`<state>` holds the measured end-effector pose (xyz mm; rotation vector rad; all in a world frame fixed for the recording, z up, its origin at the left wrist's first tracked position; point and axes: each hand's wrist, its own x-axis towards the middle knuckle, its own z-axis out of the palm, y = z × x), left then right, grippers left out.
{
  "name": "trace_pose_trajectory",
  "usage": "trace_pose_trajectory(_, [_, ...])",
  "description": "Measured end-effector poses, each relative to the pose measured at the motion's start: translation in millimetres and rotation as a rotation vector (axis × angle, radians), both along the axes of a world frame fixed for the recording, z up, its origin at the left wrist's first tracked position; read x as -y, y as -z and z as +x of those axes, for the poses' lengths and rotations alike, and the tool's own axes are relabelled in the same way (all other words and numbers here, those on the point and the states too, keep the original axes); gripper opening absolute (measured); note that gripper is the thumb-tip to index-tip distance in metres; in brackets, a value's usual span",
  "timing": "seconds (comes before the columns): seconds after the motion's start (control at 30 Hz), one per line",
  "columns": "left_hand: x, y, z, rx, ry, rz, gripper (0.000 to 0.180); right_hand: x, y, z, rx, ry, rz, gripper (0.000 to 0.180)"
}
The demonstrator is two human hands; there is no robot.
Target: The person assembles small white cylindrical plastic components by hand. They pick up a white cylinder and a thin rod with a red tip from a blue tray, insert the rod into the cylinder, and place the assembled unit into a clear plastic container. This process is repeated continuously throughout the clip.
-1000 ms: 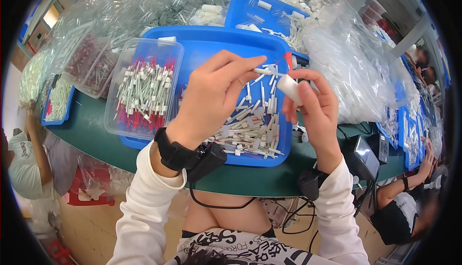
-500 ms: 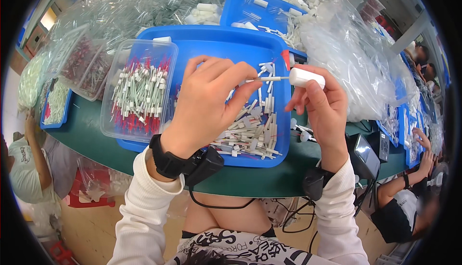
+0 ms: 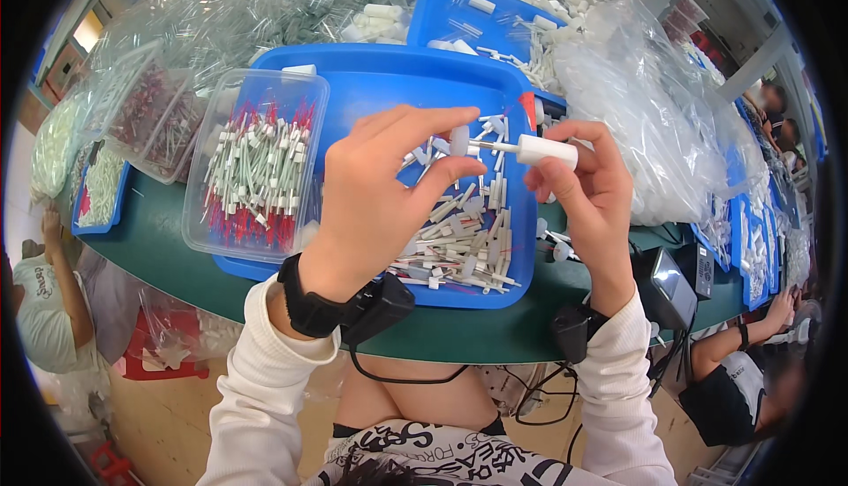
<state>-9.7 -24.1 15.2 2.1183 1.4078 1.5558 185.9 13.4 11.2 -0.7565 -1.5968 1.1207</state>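
Observation:
My right hand grips a white plastic cylinder between thumb and fingers. A thin pale stem sticks out of the cylinder toward the left. At the stem's far end is a small translucent round cap. My left hand is beside that end, thumb and index finger spread apart above and below the cap; whether they touch it I cannot tell. Below both hands, a blue tray holds many thin white sticks with small caps.
A clear plastic box of white sticks with red ends overlaps the tray's left side. Another blue tray is behind. Clear plastic bags bulge at the right, near a black device. Other people sit at both sides.
My left thumb and index finger have parted from their pinch near the stem's end. The translucent cap now shows there. My right hand has shifted the white cylinder slightly left and down.

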Motion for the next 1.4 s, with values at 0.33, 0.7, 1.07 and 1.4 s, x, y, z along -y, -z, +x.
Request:
trace_pose_trajectory(0.33, [3.1, -5.8, 2.2, 0.282, 0.215, -0.423, 0.021, -2.9, 6.2, 2.7, 0.25, 0.135, 0.429, 0.025])
trace_pose_trajectory(0.7, [6.4, -5.2, 5.8, 0.199, 0.28, -0.419, 0.029, 3.6, -1.7, 4.6, 0.386, 0.115, 0.56, 0.029])
trace_pose_trajectory(1.07, [-6.2, -6.9, -12.8, 0.521, 0.061, -0.065, 0.024, -120.3, -43.7, -18.2, 0.434, -0.255, 0.102, 0.05])
trace_pose_trajectory(1.4, [-14.4, 2.7, -7.3, 0.632, 0.154, -0.077, 0.02, -209.3, -0.1, -64.2, 1.188, 0.203, 0.864, 0.025])
